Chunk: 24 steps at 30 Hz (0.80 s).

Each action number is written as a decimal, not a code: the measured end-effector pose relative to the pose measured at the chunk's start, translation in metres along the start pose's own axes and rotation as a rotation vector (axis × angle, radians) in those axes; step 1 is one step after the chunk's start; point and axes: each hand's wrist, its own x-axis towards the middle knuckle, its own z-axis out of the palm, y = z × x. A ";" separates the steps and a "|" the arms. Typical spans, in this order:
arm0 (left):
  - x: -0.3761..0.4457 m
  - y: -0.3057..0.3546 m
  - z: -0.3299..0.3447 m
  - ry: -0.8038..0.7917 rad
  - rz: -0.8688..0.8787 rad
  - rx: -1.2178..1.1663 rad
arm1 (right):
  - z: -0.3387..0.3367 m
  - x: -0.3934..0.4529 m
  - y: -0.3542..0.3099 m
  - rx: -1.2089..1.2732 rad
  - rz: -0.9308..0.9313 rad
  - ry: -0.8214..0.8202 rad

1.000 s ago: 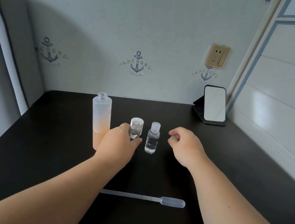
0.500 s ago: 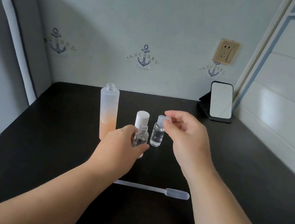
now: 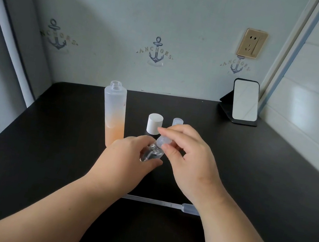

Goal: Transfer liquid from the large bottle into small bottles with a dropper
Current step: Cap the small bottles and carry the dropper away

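The left hand (image 3: 128,158) grips a small clear bottle (image 3: 153,151), fingers and thumb curled round its lower body so that the bottle tilts with its neck leaning up and to the right, lifted off the black tabletop (image 3: 271,183). The right hand (image 3: 188,158) meets it from the right: thumb and forefinger pinch the translucent cap (image 3: 164,141) sitting at the bottle's neck, the other fingers loosely bent behind; whether the cap is seated or loose cannot be told. Just beyond the right hand's fingertips the top of a second small bottle (image 3: 178,122) shows, its body hidden behind the hand. Beside it, just beyond the gap between the two hands, a white cylindrical cap (image 3: 155,124) stands upright on the tabletop. To the left of the left hand, close to its knuckles, stands the large frosted bottle (image 3: 114,113), upright and uncapped, with peach-coloured liquid filling about its lower third. Nearer the person, under both wrists, a clear plastic dropper (image 3: 161,202) lies flat, its bulb end partly covered by the right forearm and its thin stem pointing left. Far off to the right and back, a small mirror (image 3: 244,100) leans on its black stand near the wall, below a gold-framed wall socket (image 3: 252,43).
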 end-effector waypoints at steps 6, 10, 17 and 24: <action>0.006 -0.001 0.000 -0.010 0.093 0.038 | 0.000 0.002 0.004 -0.109 0.011 0.067; 0.006 0.001 0.000 -0.027 0.125 0.052 | -0.001 0.003 0.004 -0.132 0.085 0.095; 0.007 -0.003 0.003 -0.037 0.142 0.046 | -0.006 -0.002 0.005 -0.109 -0.054 0.021; 0.008 -0.004 0.002 -0.057 0.129 0.041 | -0.005 0.000 0.006 -0.062 0.083 0.021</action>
